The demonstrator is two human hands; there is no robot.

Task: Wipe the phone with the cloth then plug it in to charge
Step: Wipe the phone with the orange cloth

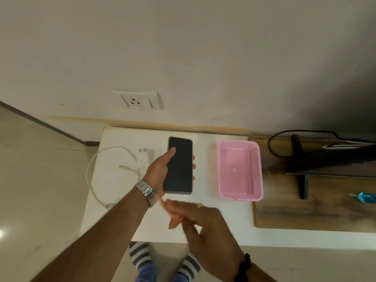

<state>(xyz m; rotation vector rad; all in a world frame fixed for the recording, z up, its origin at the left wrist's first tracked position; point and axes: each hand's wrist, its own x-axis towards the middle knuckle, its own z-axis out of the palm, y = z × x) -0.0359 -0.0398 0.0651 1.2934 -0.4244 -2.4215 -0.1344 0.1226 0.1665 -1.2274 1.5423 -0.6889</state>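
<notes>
Head view. The phone [180,165] is a flat black rectangular slab with rounded corners and a dark, unlit screen facing up. Its long axis runs from the near table edge toward the wall, with the far end pointing just right of the wall socket [138,100]. The left hand [160,166] grips the phone from its left side: the thumb lies across the upper screen, and fingertips curl around the right edge. The rest of those fingers is hidden behind the phone, as is any gap between phone and table.

A metal link watch [144,189] sits on the left wrist. The right hand [195,215] hovers just nearer than the phone, with fingers extended and holding nothing; it is motion-blurred, so finger detail is unclear.

Left of the phone, on the smooth white table [213,220], lie a white charger adapter [144,157] and a looped white cable [97,171], which overhangs the table's left edge. Right of the phone stands a pink perforated plastic basket [240,169]. Further right, a dark screen on a stand [329,157] is cut off by the frame edge.
</notes>
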